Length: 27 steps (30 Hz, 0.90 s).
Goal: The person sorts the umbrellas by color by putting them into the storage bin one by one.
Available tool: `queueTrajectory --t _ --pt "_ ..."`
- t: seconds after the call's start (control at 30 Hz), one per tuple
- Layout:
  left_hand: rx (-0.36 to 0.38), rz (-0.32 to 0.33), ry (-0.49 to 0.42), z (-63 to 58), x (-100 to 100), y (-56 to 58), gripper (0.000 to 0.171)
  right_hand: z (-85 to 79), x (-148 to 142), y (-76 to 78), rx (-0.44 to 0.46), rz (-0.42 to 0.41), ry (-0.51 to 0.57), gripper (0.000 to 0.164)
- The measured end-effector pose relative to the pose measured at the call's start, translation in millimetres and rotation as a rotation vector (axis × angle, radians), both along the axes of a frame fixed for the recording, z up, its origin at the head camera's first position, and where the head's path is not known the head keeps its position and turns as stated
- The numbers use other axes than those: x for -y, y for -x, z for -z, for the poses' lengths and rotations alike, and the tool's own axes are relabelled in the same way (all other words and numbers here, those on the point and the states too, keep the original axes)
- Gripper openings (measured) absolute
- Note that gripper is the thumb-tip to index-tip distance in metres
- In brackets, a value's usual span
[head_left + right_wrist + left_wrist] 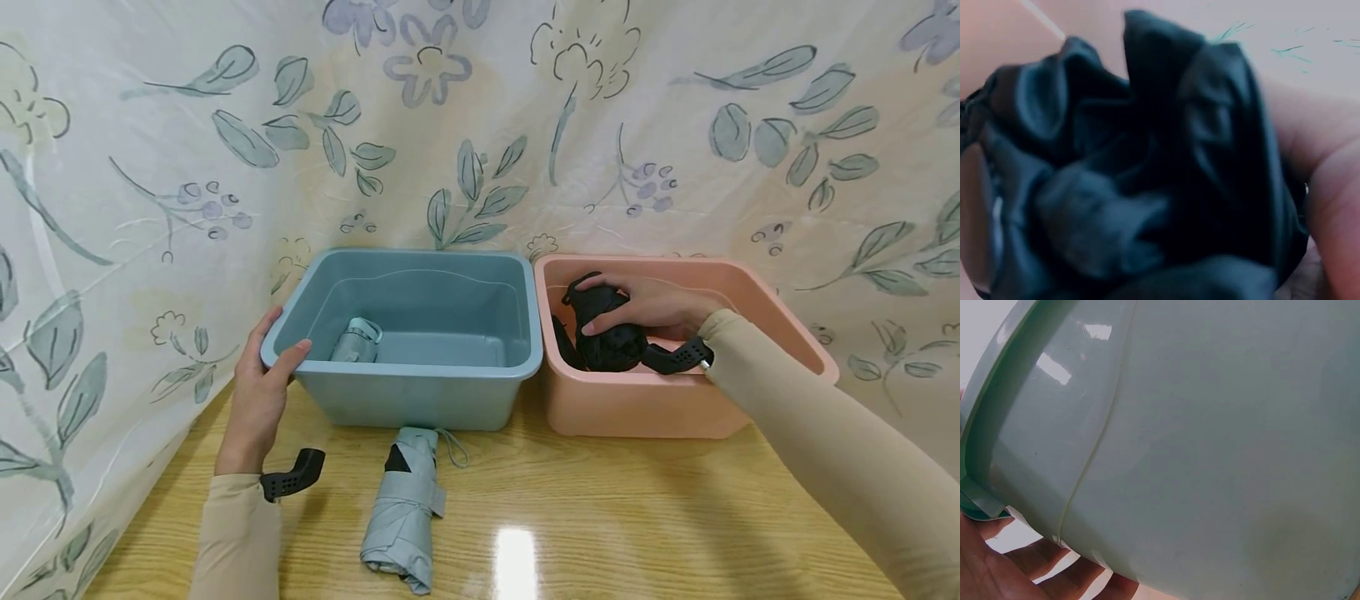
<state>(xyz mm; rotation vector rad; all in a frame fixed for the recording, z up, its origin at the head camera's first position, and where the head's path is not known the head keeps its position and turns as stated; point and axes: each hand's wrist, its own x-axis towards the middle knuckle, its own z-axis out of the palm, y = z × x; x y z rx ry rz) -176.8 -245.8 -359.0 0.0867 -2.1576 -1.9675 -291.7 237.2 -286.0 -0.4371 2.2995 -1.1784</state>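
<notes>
My left hand (pixel 257 387) grips the rim of the blue bin (pixel 427 396) at its left front corner, with the thumb over the edge. In the left wrist view the fingers (pixel 1082 578) lie along the bin's outer wall (pixel 1210 450). Inside the pink bin (pixel 645 408), my right hand (pixel 656 302) holds a black fabric bundle (pixel 611 342) between thumb and fingers. Its loose, shiny folds (pixel 1097 219) fill most of the right wrist view. A slim black object (pixel 566 343) is partly visible beside it, against the bin's left wall.
A light blue-grey bottle (pixel 352 343) with a looped cap lies in the blue bin's left part. On the wooden table (pixel 630 517), a folded pale blue umbrella (pixel 401 517) lies in front of that bin. The bins stand side by side before a flowered curtain (pixel 480 117).
</notes>
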Motion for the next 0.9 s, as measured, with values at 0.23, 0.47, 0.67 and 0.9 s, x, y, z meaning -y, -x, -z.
queueTrajectory --t 0.23,0.47,0.67,0.9 --pt "0.008 0.001 0.002 0.4 2 -0.7 0.069 6.4 4 4.8 0.089 -0.024 0.002 0.084" --pt "0.011 -0.004 0.012 0.4 2 -1.5 0.069 12.6 10 7.1 0.119 -0.022 -0.019 0.084" --pt "0.004 0.008 0.001 0.1 3 -2.1 0.069 16.9 17 6.1 0.175 0.013 -0.065 0.087" --pt "-0.007 0.01 0.014 -0.7 2 -1.4 0.07 16.3 19 4.8 0.164 -0.002 -0.163 0.088"
